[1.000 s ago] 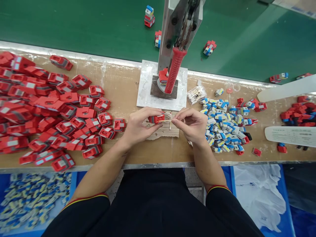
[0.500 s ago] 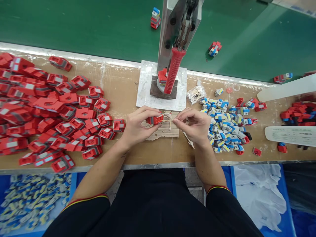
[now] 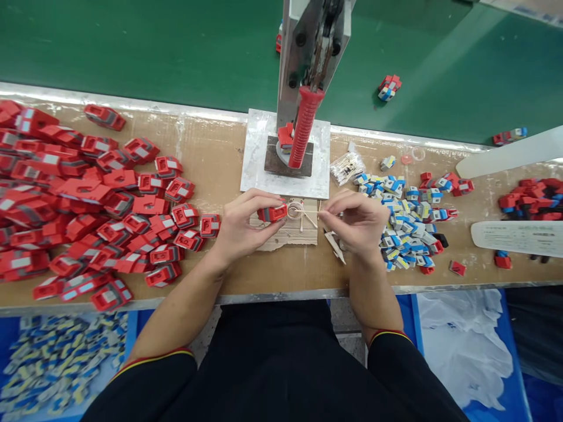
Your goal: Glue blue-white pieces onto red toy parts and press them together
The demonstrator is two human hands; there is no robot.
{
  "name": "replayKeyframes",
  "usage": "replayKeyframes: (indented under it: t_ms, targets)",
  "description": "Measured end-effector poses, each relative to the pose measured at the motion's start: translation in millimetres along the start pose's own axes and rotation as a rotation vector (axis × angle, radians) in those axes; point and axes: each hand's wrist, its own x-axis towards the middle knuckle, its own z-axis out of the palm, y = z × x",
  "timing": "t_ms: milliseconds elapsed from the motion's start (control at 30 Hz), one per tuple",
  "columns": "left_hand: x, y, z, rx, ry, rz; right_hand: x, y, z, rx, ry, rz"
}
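My left hand (image 3: 241,225) is closed around a red toy vehicle shell (image 3: 272,212) with a hollow opening, thumb below and fingers above. To its right, my right hand (image 3: 354,220) pinches a thin cotton swab (image 3: 319,205), mostly hidden by the fingertips. The swab is apart from the shell. Between the hands, a small round ring-like dish (image 3: 295,210) sits on a torn piece of cardboard (image 3: 288,237), with swab sticks lying across it. A pale pointed tool (image 3: 335,246) lies below my right hand.
A hand press with a red handle (image 3: 305,126) stands ahead on a metal plate (image 3: 255,158). Red shells (image 3: 149,204) pile up at left, white-blue-yellow blocks (image 3: 398,220) at right. Bagged cotton swabs (image 3: 347,167) lie beside the plate. Beyond is a green belt (image 3: 176,53).
My right hand has drawn back to the right, taking the swab away from the red shell. My left hand still holds the shell, its opening now turned more upward.
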Motion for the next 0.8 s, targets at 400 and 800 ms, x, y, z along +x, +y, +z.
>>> replayKeyframes:
  t_ms: [400, 800]
  targets:
    - [1, -13, -1.8, -0.208, 0.05, -0.092, 7, 25, -33, -0.249, -0.36, -0.097]
    - [3, -12, 1.1, -0.481, 0.139, -0.245, 11, 25, -63, -0.895, -0.765, 0.23]
